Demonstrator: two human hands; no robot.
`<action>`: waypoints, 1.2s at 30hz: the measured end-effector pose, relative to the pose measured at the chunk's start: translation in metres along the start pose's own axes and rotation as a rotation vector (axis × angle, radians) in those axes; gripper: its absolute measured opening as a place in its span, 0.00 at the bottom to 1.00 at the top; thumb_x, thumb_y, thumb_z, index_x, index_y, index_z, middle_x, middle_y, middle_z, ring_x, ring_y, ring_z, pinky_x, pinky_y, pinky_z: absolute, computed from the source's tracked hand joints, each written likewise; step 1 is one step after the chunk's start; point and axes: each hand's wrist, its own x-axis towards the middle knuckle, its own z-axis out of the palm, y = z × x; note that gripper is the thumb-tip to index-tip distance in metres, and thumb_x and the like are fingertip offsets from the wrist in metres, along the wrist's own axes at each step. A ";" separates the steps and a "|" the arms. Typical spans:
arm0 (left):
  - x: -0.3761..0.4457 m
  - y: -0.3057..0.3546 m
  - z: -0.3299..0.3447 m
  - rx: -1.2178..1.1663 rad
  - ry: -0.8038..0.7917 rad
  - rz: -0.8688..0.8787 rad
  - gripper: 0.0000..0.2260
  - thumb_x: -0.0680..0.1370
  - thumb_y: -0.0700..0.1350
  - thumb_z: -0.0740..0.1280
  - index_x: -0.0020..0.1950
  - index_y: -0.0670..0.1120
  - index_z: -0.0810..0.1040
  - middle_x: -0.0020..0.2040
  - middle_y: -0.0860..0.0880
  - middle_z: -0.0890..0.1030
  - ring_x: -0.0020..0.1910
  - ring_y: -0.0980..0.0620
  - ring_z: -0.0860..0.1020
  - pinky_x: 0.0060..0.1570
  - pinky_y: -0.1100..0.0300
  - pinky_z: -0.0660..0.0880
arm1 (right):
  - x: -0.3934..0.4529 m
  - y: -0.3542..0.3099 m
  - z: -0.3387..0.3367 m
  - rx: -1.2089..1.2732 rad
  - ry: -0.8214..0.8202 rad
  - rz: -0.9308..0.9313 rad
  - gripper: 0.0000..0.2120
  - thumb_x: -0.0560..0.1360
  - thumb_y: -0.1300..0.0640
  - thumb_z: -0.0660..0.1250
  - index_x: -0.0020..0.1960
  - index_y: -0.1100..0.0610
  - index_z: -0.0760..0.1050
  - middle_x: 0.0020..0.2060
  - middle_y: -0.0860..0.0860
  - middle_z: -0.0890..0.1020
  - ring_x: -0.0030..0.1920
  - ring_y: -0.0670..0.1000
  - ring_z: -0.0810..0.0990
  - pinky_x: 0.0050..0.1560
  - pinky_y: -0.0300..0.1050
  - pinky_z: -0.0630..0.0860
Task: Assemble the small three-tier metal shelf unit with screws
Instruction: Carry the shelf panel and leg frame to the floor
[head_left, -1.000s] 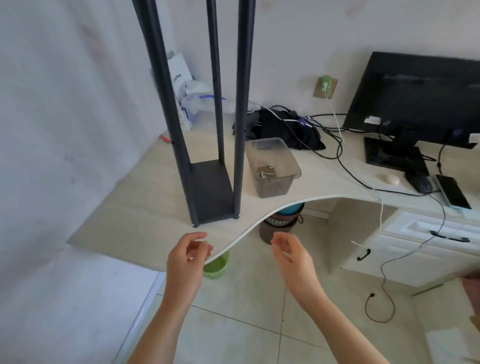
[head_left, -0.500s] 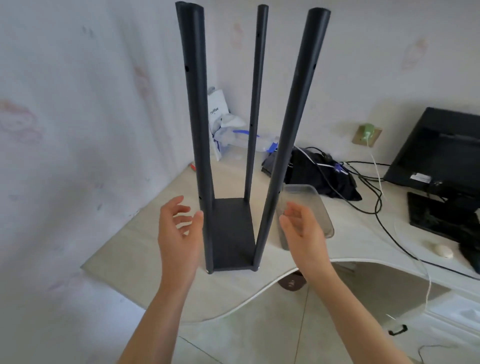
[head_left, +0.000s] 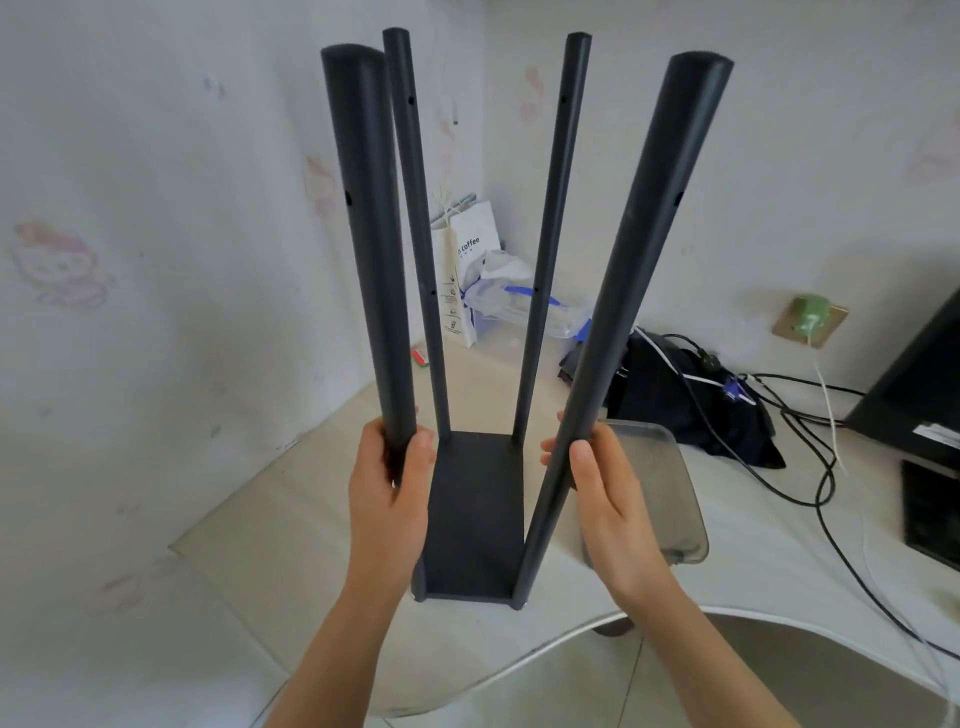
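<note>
The black shelf frame stands upright on the desk: a flat bottom shelf plate (head_left: 475, 514) with four tall black posts rising from its corners. My left hand (head_left: 387, 499) grips the near left post (head_left: 366, 249) low down, fingers and thumb curled round it. My right hand (head_left: 605, 488) holds the near right post (head_left: 623, 291) low down, thumb in front and fingers behind. The two far posts (head_left: 415, 208) show small screw holes along their length. No upper shelves sit between the posts.
A clear plastic box (head_left: 670, 499) stands just right of the frame, behind my right hand. A black bag with cables (head_left: 685, 405), a paper coffee bag (head_left: 470, 260) and a monitor (head_left: 914, 384) sit further back. The curved desk edge (head_left: 571, 639) runs below the frame.
Both hands rose from the desk's front edge to the frame and closed round the two near posts. The view moved closer and now looks down between the posts.
</note>
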 end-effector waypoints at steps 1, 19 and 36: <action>0.001 -0.001 0.002 -0.002 0.002 0.003 0.15 0.76 0.63 0.62 0.55 0.55 0.74 0.44 0.60 0.80 0.46 0.56 0.81 0.45 0.75 0.74 | 0.002 0.001 0.000 0.007 -0.017 -0.005 0.12 0.80 0.40 0.53 0.57 0.38 0.72 0.47 0.46 0.81 0.52 0.49 0.80 0.55 0.47 0.77; 0.040 0.005 0.004 0.030 -0.065 0.103 0.08 0.80 0.57 0.59 0.51 0.55 0.73 0.33 0.57 0.75 0.32 0.59 0.75 0.33 0.72 0.72 | 0.034 -0.022 0.022 0.102 0.062 -0.096 0.12 0.82 0.45 0.52 0.54 0.44 0.74 0.37 0.52 0.77 0.38 0.49 0.77 0.45 0.40 0.75; 0.039 0.045 -0.070 -0.233 -0.338 0.168 0.16 0.78 0.58 0.62 0.49 0.45 0.75 0.30 0.53 0.69 0.26 0.53 0.67 0.26 0.61 0.66 | -0.043 -0.083 0.091 0.157 0.506 -0.127 0.14 0.81 0.45 0.55 0.51 0.52 0.75 0.32 0.55 0.70 0.28 0.52 0.69 0.28 0.42 0.69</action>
